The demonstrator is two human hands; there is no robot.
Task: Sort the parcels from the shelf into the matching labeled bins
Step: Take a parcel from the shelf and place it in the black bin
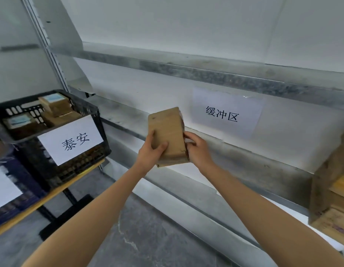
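Gripping a plain cardboard box (168, 135) right of the black slatted bin (51, 135), left hand (151, 151) and right hand (198, 149) wrap curled fingers round its sides.

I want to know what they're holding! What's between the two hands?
In the head view, a small brown cardboard parcel sits between the left hand and right hand, gripped by both.

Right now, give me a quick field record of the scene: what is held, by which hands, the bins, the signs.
held item: brown cardboard parcel, tilted, in mid-air in front of the shelf
left hand: grip on the parcel's left face
right hand: grip on its right edge
bin: black crate, at left, sign reads 泰安, parcels already inside
shelf sign: 缓冲区, on the wall behind
other parcels: stacked boxes at far right
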